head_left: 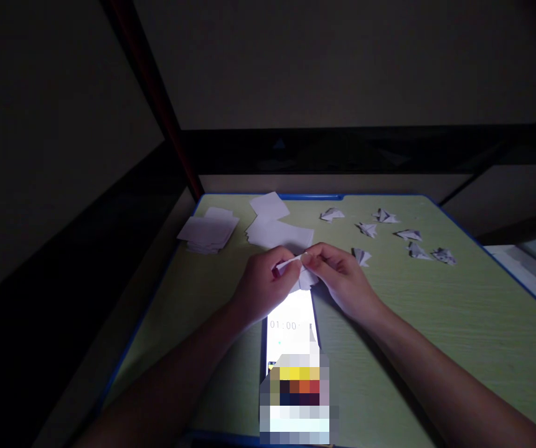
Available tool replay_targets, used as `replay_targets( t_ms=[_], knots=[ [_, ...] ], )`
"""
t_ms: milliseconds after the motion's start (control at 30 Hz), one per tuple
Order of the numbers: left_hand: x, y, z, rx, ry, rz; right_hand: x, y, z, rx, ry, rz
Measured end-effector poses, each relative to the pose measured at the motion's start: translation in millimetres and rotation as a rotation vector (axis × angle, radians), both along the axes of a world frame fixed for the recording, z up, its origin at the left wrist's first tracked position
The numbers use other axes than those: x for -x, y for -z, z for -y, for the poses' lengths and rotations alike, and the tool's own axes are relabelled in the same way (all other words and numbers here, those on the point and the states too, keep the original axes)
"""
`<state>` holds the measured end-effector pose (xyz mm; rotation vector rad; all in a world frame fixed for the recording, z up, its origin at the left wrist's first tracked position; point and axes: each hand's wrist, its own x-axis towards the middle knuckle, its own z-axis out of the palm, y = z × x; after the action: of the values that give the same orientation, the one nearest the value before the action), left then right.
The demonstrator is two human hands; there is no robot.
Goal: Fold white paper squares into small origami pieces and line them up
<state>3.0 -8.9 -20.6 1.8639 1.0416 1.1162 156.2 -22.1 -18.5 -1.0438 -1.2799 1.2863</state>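
Paper (305, 281), folded, was pinched in the fingertips of left hand (263, 280) and right hand (345, 277), between them at the phone's (291, 311) far end, neither nearer, its long axis too hidden to tell

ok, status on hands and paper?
Left hand and right hand both pinching paper. Paper folded, layers showing. Lit phone nearer the body; nothing seen blocking the hands.

Dim room, seemingly a home — blue-edged green table (459, 305), plain wall (342, 68) close behind, lit phone (291, 314) on top
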Motion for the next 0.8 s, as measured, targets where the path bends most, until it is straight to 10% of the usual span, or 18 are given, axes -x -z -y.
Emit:
replay_targets(
  t_ms=[800],
  knots=[
    [-1.7, -2.2, -1.9, 0.043, -0.072, 0.078, -2.2, -4.3, -1.5, 0.022, 0.022, 0.141]
  ],
)
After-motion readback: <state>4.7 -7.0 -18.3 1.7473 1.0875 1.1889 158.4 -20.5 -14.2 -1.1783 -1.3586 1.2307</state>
